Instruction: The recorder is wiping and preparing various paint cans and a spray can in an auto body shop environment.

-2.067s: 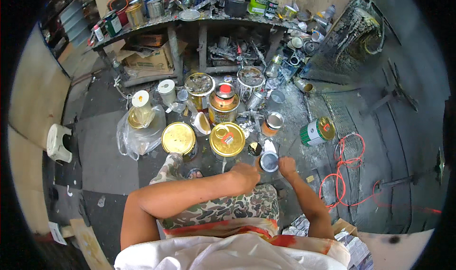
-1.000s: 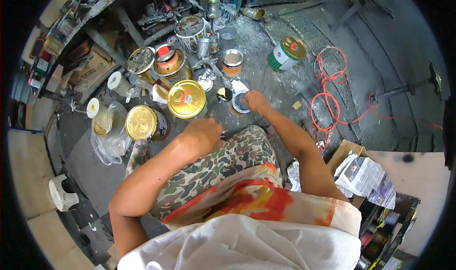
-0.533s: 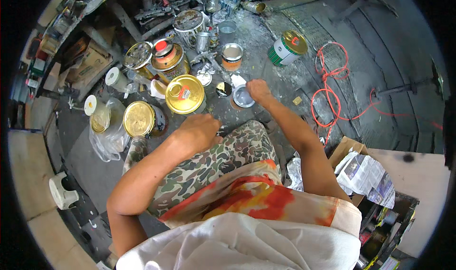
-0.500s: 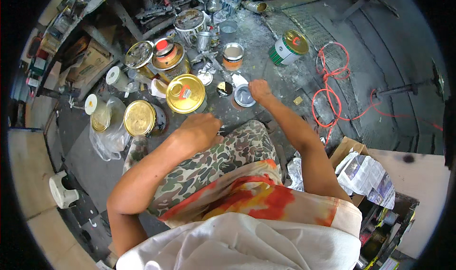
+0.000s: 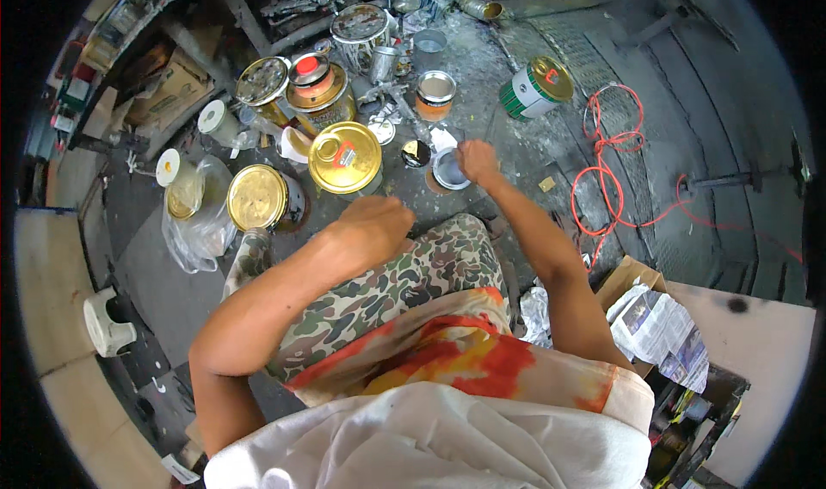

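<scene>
My right hand [image 5: 476, 160] is closed at the right rim of a small open can with grey contents [image 5: 449, 176]; what its fingers grip is too small to make out. White paper [image 5: 442, 137] lies just behind that can, and a black round lid [image 5: 416, 153] is at its left. My left hand [image 5: 374, 222] is curled closed above my camouflage-covered knee, its fingertips hidden. Near it stand a gold-lidded tin [image 5: 344, 157] and a second gold tin [image 5: 256, 196].
Crowded cans, a green-and-white tin [image 5: 535, 89] and an orange can [image 5: 434, 95] stand ahead. A cluttered shelf [image 5: 138, 15] is upper left, a red hose [image 5: 594, 188] right, a cardboard box [image 5: 628, 274] lower right, a white stool [image 5: 107, 325] left.
Over the two seconds the view tilted and turned downward. My right hand moved onto the small can's rim. My left hand shifted slightly, staying closed near my knee.
</scene>
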The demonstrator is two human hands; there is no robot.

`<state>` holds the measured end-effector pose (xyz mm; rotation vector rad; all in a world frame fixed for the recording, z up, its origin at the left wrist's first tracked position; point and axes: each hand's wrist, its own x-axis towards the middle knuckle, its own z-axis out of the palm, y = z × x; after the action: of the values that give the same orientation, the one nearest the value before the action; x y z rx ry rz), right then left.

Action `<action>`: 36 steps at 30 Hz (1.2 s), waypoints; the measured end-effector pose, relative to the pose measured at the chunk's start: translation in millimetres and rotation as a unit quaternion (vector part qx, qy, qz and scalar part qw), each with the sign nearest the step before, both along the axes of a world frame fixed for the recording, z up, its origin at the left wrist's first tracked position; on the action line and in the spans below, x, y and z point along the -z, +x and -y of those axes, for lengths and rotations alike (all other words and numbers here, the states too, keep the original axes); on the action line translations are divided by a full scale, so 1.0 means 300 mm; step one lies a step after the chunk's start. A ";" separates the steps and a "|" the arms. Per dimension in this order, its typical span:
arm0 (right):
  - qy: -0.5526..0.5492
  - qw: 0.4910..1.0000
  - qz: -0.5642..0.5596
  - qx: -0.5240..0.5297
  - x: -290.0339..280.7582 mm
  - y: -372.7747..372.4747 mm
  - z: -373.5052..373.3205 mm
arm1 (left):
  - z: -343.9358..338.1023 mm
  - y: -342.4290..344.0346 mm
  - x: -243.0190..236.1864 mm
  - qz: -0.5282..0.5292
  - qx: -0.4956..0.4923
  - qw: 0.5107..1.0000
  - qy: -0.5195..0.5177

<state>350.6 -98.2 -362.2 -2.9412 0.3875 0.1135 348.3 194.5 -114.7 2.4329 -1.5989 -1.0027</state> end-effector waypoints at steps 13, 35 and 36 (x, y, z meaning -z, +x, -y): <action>0.006 0.999 0.025 -0.025 0.065 -0.028 0.064 | 0.050 -0.027 0.014 -0.031 0.018 0.996 0.084; 0.007 0.978 -0.045 -0.202 0.082 -0.033 0.068 | 0.037 -0.008 0.078 0.002 0.046 0.999 0.003; -0.024 0.988 -0.039 -0.146 0.080 -0.028 0.097 | 0.040 -0.006 0.081 -0.001 0.045 0.999 0.019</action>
<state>342.3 -127.2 -386.2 -3.0280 -0.0340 0.2600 346.4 182.4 -139.0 2.4031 -1.7174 -1.0566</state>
